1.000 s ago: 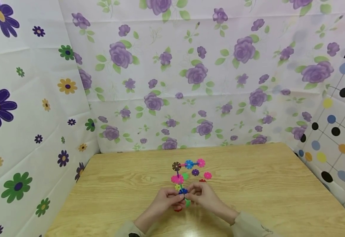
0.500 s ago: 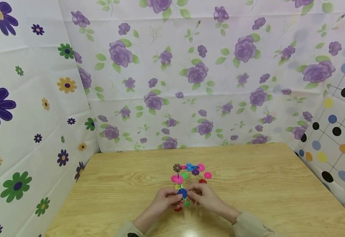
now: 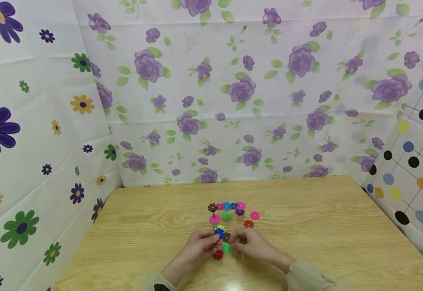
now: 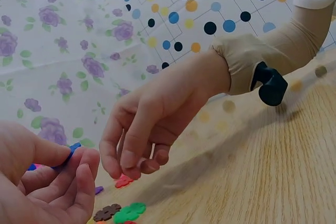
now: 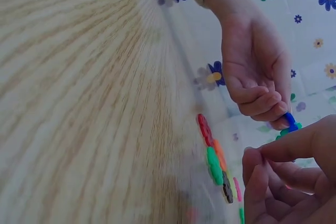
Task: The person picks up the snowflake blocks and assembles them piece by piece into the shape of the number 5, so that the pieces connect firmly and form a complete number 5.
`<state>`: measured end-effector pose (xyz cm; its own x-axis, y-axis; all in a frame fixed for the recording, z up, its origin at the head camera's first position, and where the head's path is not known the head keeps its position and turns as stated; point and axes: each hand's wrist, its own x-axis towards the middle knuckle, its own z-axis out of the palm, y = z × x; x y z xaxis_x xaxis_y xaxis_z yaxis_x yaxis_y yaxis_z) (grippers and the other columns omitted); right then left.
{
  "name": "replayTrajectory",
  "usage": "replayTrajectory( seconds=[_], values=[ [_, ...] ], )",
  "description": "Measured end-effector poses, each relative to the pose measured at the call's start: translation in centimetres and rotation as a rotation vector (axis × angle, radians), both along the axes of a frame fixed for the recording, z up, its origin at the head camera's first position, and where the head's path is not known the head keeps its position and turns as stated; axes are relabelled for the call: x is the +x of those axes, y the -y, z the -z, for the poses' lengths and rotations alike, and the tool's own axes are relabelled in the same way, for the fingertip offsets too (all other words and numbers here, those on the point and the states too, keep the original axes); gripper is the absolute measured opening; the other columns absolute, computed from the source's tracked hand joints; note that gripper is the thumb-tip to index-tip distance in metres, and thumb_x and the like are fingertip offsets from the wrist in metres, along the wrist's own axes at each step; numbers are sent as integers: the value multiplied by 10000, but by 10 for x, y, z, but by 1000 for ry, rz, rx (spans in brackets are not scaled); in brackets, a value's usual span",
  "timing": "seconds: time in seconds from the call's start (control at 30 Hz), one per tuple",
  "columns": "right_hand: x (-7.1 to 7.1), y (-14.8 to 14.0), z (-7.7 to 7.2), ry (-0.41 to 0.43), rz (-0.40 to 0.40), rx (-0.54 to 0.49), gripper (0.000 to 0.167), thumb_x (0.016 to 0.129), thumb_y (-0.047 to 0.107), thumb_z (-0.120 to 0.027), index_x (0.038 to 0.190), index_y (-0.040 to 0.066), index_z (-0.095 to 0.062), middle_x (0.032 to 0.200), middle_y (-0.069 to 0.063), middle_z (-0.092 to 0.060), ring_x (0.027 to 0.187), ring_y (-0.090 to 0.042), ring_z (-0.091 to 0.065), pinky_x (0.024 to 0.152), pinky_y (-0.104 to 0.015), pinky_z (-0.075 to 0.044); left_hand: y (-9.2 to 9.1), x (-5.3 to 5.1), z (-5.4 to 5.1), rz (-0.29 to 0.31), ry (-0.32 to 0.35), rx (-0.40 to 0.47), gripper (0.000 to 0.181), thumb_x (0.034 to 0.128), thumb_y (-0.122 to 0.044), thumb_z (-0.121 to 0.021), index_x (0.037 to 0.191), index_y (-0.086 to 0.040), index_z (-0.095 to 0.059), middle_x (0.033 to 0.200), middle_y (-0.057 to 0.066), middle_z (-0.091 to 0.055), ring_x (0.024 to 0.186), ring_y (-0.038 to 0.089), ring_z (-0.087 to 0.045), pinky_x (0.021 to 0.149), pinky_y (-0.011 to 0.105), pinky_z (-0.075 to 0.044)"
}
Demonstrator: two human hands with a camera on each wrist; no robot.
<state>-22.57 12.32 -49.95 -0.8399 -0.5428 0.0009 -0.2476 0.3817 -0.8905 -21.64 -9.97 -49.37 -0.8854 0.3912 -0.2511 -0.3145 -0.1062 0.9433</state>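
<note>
My left hand point(image 3: 198, 246) pinches a dark blue notched plastic disc point(image 3: 218, 233) between thumb and fingers; its edge shows in the left wrist view. This snowflake disc is the near end of a joined chain: a pink disc point(image 3: 215, 219) and a brown disc point(image 3: 212, 207) lead away from it, then a row with a light blue disc point(image 3: 227, 206) turns right to another pink disc point(image 3: 240, 206). Just right of the chain, my right hand point(image 3: 253, 244) hovers with fingers loosely bent. In the left wrist view nothing shows between its fingers.
Loose discs lie between and beyond the hands: brown point(image 3: 227, 237), bright green point(image 3: 227, 248), red point(image 3: 217, 255), another green point(image 3: 226, 216), purple point(image 3: 239, 211), pink point(image 3: 255, 215) and a second red point(image 3: 249, 223). Patterned cloth point(image 3: 211, 101) hangs behind the wooden table point(image 3: 146, 218).
Both hands were at the blue disc; the right hand has come off it. My left hand has shifted slightly left with the chain, uncovering the loose brown disc.
</note>
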Motion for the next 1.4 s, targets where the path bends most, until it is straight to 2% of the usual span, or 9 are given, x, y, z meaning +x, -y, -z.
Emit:
replayTrajectory(
  seconds=[0.2, 0.43, 0.5, 0.73, 0.93, 1.17, 1.3, 1.4],
  values=[
    [-4, 2, 5, -48, 1, 98, 126, 844, 59, -696, 966, 35, -675, 843, -2, -653, 730, -73, -586, 649, -192, -506, 1, 0, -2, 1, 40, 33, 172, 939, -177, -634, 1028, -32, -664, 856, -3, -706, 782, 67, -668, 712, 190, -542],
    [-6, 10, 7, -54, 3, 192, 279, 741, 168, -823, 942, 69, -656, 761, 37, -612, 669, -77, -562, 590, -214, -496, 0, 3, -4, -1, 67, 101, 94, 930, -140, -639, 971, -66, -680, 829, -5, -704, 760, 56, -651, 704, 182, -538],
    [-7, 12, 8, -62, 9, 209, 276, 737, 173, -827, 933, 82, -655, 745, 45, -598, 650, -73, -548, 569, -214, -483, 0, 3, -4, 6, 76, 123, 70, 932, -129, -633, 945, -83, -683, 824, -8, -706, 761, 55, -654, 705, 182, -539],
    [-12, 16, 11, -168, 29, 244, 181, 772, 153, -801, 864, 110, -651, 709, 65, -590, 606, -35, -521, 533, -196, -447, 0, 4, -6, 22, 92, 152, 74, 939, -130, -618, 947, -82, -674, 828, -14, -700, 770, 57, -651, 712, 177, -535],
    [-12, 16, 10, -155, 48, 247, 194, 765, 140, -808, 863, 87, -649, 672, 56, -578, 578, -48, -497, 516, -200, -413, 1, 4, -8, 26, 88, 131, 72, 938, -138, -624, 951, -82, -667, 825, -16, -692, 766, 55, -644, 712, 177, -530],
    [-8, 13, 4, -130, 17, 268, 160, 755, 66, -785, 835, 66, -647, 728, 39, -587, 644, -67, -508, 581, -198, -444, 0, 4, -6, -4, 71, 82, 71, 932, -149, -638, 944, -82, -661, 825, -13, -692, 754, 58, -644, 693, 180, -529],
    [-6, 13, 5, -103, 19, 274, 193, 789, 156, -785, 875, 73, -634, 744, 35, -573, 655, -77, -502, 576, -208, -440, -1, 4, -3, -22, 41, 51, 90, 934, -136, -634, 963, -59, -672, 817, -14, -693, 750, 58, -646, 691, 176, -528],
    [-6, 15, 6, -119, 11, 287, 242, 768, 203, -806, 890, 86, -634, 744, 39, -565, 656, -70, -496, 579, -208, -443, -2, 4, -1, -25, 15, 28, 113, 936, -128, -630, 983, -37, -677, 813, -12, -696, 750, 59, -647, 690, 176, -528]
  ],
)
